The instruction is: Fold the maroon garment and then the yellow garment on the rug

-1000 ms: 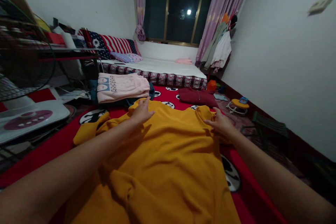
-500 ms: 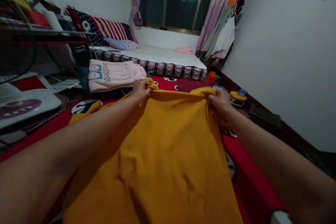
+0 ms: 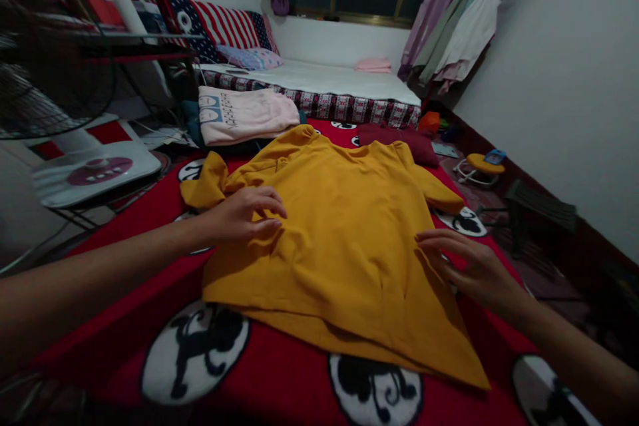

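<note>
A mustard-yellow long-sleeved top point(image 3: 344, 226) lies spread on a red blanket point(image 3: 279, 379) with black-and-white round prints, its neckline away from me and its hem toward me. The sleeve on the left is bent and bunched; the one on the right sticks out sideways. Over the left side of the top is my left hand point(image 3: 249, 214), fingers apart and slightly curled, holding nothing. My right hand point(image 3: 464, 263) is at the right edge of the top with its fingers loosely stretched. Whether its fingertips touch the cloth is hard to tell.
Folded clothes with a pale pink printed garment point(image 3: 244, 116) on top lie behind the left sleeve. A dark red folded cloth point(image 3: 399, 140) is beyond the right shoulder. A fan base point(image 3: 100, 166) stands at left, a yellow stool point(image 3: 485, 163) at right, and a bed point(image 3: 319, 80) at the back.
Both hands have let go of the top's shoulder area and drawn back toward me. The top, held up and stretched before, now lies flat on the blanket. The view has tilted down.
</note>
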`<state>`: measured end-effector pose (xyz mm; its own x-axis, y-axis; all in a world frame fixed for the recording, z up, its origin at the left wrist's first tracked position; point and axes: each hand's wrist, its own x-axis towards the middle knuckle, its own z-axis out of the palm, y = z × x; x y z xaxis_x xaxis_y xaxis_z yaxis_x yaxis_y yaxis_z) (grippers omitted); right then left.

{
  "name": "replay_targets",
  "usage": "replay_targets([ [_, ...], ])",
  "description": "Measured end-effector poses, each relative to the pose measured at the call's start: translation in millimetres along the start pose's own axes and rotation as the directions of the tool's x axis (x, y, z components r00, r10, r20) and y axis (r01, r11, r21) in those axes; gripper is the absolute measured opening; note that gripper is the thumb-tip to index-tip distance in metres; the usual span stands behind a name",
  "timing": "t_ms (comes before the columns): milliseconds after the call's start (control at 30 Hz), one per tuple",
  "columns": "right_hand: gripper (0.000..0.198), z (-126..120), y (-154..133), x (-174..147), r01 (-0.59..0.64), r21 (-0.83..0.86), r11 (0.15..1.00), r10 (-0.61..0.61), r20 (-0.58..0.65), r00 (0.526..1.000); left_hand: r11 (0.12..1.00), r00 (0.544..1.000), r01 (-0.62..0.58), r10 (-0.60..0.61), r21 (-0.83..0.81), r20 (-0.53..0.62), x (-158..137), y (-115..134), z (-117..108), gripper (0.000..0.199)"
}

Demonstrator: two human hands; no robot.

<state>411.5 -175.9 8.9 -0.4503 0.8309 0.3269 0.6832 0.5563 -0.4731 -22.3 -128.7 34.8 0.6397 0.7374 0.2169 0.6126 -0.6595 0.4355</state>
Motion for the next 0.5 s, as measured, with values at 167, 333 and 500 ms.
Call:
replay_targets([
  [167, 0.036, -16, -43, -46, -0.03, 0.077, 0.997, 0.0, 0.354, 0.935, 0.977, 0.936, 0.189, -0.209, 0.098, 0.283, -60, 28, -22, 0.034],
  [333, 0.04, -6, -64, -66, 0.031, -0.074, 0.997, 0.005, 0.447, 0.894, 0.964, 0.942, 0.091, -0.165, 0.25, 0.291, -90, 40, -8, 0.059],
  [500, 0.024, 9, -50, -65, 0.023, -0.115, 0.993, 0.018, 0.343, 0.939, 0.917, 0.958, 0.073, -0.174, 0.392, 0.228, -90, 29, 1, 0.044],
])
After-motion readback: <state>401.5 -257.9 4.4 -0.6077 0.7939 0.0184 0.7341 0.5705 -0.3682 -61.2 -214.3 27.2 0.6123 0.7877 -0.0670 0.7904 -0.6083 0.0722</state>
